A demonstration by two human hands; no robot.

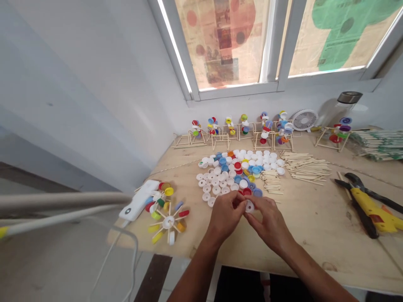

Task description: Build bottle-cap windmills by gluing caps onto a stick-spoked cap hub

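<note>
Both hands meet above the near part of the wooden table. My right hand (267, 218) grips a white bottle cap (249, 206) with a small hole in its middle, between thumb and fingers. My left hand (227, 214) is closed in a pinch at the cap's left edge; what its fingertips hold is hidden. Just beyond the hands lie many loose bottle caps (216, 190), white, blue, red and yellow. A pile of short wooden sticks (271, 181) lies behind the right hand. Left of the hands rests a wheel of sticks and coloured caps (168, 222).
Small stick-framed cap wheels (244, 126) line the back, beside a white fan (304, 120) and a bottle (341, 109). Longer sticks (307, 167) lie right of the caps. A yellow glue gun (371, 207) and pliers (374, 191) lie right; a white power bank (140, 200) lies left.
</note>
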